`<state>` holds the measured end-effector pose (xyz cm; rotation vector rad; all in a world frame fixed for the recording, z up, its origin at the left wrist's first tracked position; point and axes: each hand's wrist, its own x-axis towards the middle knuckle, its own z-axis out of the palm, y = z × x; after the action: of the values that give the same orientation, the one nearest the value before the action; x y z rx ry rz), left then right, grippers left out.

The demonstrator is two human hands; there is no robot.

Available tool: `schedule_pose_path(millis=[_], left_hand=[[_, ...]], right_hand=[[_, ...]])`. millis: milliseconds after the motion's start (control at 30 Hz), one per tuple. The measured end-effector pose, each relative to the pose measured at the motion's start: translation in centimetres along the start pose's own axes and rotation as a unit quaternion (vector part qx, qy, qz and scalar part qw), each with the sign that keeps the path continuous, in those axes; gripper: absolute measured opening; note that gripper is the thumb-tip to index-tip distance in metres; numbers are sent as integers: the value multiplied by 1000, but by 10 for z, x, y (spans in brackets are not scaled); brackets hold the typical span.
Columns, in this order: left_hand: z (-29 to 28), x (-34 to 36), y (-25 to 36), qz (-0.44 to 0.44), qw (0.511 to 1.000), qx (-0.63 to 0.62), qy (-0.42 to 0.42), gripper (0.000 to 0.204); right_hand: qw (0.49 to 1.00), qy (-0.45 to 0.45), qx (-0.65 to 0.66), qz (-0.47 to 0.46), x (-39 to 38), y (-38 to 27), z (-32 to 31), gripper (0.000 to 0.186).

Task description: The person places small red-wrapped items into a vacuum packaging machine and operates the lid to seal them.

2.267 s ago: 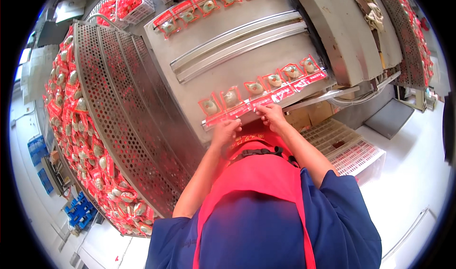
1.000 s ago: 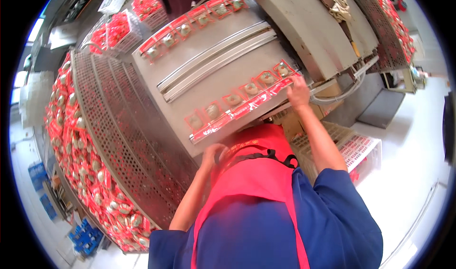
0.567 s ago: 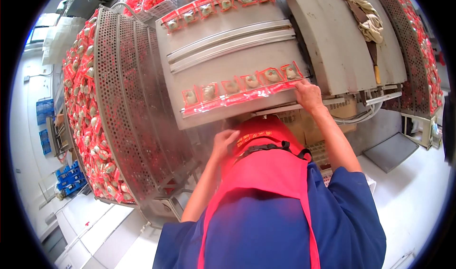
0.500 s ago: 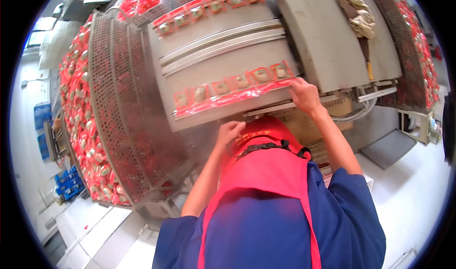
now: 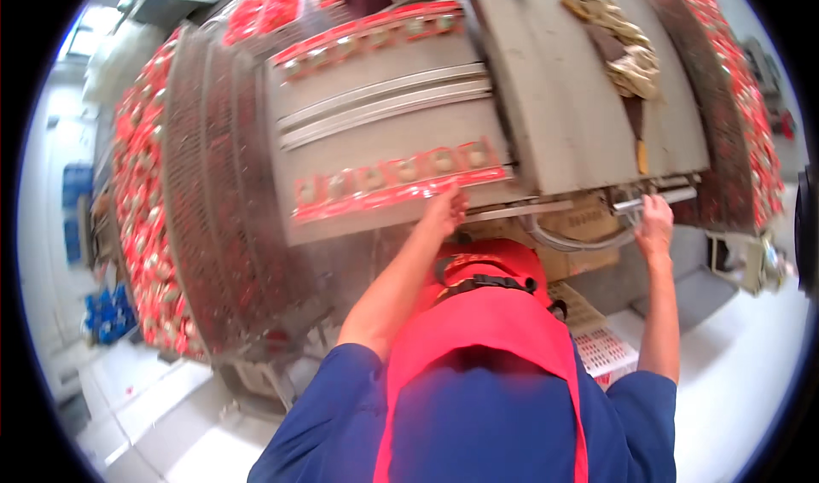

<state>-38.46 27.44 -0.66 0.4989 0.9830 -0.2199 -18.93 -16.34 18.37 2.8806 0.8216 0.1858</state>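
My right hand [image 5: 655,224] is closed around a metal handle bar [image 5: 629,206] on the front edge of the grey metal lid [image 5: 563,99]. My left hand [image 5: 448,208] is loosely open, its fingers bent at the front edge of the metal plate [image 5: 341,224], close to the ends of a row of packets. These red-edged clear packets [image 5: 406,172] lie side by side, with pale greenish contents. Along the plate's far edge lies a second row of similar packets [image 5: 375,37]. Two metal bars [image 5: 384,99] run across the plate between the rows.
Tall perforated baskets full of red packets stand at the left [image 5: 205,193] and the far right [image 5: 712,99]. A beige cloth [image 5: 630,65] lies on the lid. Below it are a cardboard box [image 5: 580,223], a looped hose [image 5: 563,242] and a white crate [image 5: 604,352].
My right hand has moved right from the packets' corner to the handle bar. My left hand has come up and right to the plate's front edge. The view has shifted slightly.
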Motion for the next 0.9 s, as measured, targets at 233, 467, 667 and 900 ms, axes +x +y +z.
schedule_pose_path(millis=[233,467,667,900], left_hand=[[-66,-36,20,65,983,-113,132,42],[-51,-75,58,28,961,225,160,33],[-50,-69,90,553,504,571,337,31],[-53,-47,110,419,536,693,239,35]], right_hand=[[996,-41,0,-79,43,23,34,23],[986,-146,-29,-78,49,29,57,14],[993,-102,-33,-46,48,15,51,10],[996,-68,-29,-55,42,6,25,10]])
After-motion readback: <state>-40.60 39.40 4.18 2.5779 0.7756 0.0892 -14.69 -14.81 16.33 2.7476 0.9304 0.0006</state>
